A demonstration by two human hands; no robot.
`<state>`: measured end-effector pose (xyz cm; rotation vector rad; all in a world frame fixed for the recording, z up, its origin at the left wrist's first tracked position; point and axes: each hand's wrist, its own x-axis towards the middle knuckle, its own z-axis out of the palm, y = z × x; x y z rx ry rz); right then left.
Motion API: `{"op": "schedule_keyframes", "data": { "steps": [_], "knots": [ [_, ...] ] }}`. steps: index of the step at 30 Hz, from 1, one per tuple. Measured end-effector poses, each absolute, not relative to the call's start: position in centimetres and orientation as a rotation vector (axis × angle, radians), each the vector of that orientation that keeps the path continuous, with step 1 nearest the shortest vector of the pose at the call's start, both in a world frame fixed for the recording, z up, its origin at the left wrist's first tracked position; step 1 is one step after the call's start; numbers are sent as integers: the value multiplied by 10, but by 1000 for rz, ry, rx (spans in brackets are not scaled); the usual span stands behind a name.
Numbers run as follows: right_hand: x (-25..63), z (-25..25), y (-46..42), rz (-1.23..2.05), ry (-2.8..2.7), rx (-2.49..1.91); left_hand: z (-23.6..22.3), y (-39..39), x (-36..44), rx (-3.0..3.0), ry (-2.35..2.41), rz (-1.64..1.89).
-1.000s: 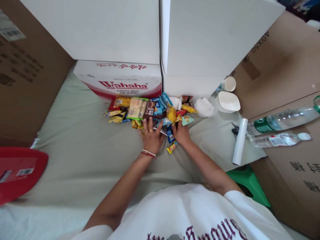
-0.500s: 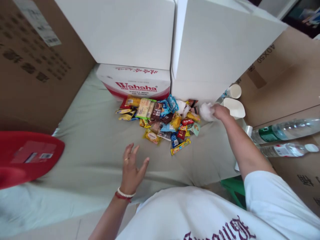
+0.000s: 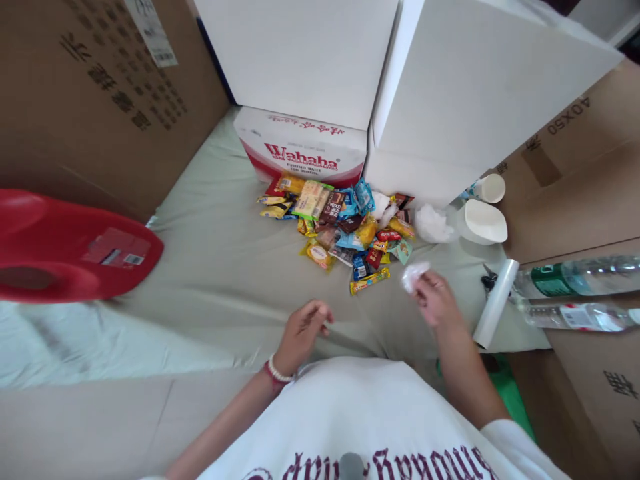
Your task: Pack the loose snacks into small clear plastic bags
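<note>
Pinching white wad (image 3: pixel 413 275) over pale cloth (image 3: pixel 210 267) between cartons (image 3: pixel 65 127): right fingers (image 3: pixel 425 285); left fingers (image 3: pixel 317 311) half-curled.

1. Indoors, a makeshift corner walled with boxes; home or storeroom, I cannot tell.
2. Pale cloth (image 3: pixel 215 273) spreads around the left hand (image 3: pixel 306 330).
3. Beyond that hand stand white boxes (image 3: pixel 300 57) and a Wahaha carton (image 3: pixel 306 148); far left, brown cardboard (image 3: pixel 95 120).
4. Right of the right hand (image 3: pixel 434 299), printed cardboard panels (image 3: pixel 595 173) rise.
5. Left and nearer than the left hand: pale, seamed floor (image 3: pixel 95 427).
</note>
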<state>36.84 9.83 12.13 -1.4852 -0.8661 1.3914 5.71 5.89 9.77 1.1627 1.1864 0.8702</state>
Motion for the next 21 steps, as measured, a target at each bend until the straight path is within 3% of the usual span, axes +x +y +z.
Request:
{"op": "schedule_keyframes", "data": {
  "steps": [3, 7, 14, 21],
  "knots": [
    [312, 96, 54, 1500, -1039, -1445, 101, 69, 99, 1039, 965, 826],
    [300, 92, 36, 1556, -988, -1392, 90, 69, 122, 898, 1017, 875],
    [335, 93, 39, 1713, -499, -1161, 89, 53, 90, 522, 1051, 970],
    [323, 93, 50, 1689, -610, -1134, 92, 41, 70, 583, 1058, 980]
  ]
}}
